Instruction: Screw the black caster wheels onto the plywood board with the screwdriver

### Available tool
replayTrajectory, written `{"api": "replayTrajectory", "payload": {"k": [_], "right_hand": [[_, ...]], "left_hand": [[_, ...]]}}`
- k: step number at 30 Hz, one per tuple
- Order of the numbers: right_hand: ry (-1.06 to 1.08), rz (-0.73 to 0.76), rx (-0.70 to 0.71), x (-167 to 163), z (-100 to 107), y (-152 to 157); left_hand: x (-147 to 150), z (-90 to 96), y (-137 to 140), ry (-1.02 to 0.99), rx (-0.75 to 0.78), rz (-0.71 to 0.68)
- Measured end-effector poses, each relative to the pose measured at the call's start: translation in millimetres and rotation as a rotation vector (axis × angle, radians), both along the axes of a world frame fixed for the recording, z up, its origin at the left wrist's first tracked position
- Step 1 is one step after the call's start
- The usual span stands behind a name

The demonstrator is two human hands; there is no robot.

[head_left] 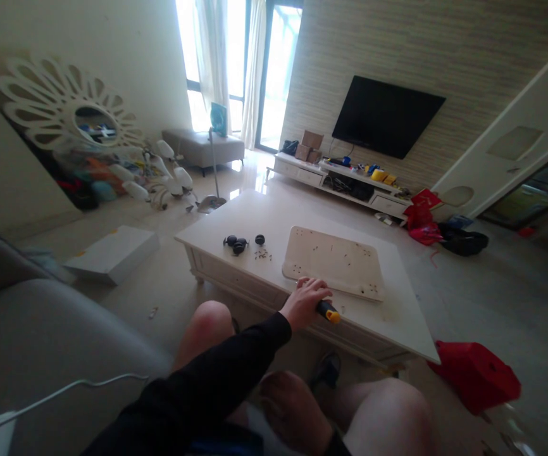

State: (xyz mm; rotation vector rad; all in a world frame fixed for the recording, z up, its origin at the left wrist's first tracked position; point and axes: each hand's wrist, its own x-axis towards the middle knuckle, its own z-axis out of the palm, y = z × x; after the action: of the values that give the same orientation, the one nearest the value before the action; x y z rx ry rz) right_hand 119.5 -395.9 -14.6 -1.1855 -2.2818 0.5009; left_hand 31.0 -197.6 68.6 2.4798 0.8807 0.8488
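My left hand (306, 303), in a black sleeve, is at the near edge of the white table. Its fingers are curled over a screwdriver (328, 311) with a black handle and yellow end; the shaft is hidden. Just beyond lies a pale board (333, 263) with rounded corners, holes near its corners and a few small screws on it. Left of the board are several black casters (236, 244), a lone one (259, 239), and a scatter of small screws (263, 254). Low over my lap, my right hand (295, 411) is dark and blurred, its fingers not clear.
The white table (236, 215) has drawers below its top. A grey sofa (65, 329) is at left, with a white box (117, 253) beyond it. On the floor at right sits a red bag (476, 373). A low TV cabinet (302, 172) stands against the far wall.
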Motion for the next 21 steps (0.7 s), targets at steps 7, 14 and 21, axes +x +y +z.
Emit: {"api": "replayTrajectory", "payload": {"k": [7, 14, 21], "right_hand": [[0.364, -0.684, -0.063, 110, 53, 109], [0.613, -0.542, -0.221, 47, 66, 243], [0.813, -0.546, -0.205, -1, 47, 305]], "left_hand": [[3, -29.4, 62, 0.022, -0.043, 0.08], [-22, -28.3, 121, 0.09, -0.18, 0.171], [-76, -15.8, 161, 0.196, -0.3, 0.324]]}}
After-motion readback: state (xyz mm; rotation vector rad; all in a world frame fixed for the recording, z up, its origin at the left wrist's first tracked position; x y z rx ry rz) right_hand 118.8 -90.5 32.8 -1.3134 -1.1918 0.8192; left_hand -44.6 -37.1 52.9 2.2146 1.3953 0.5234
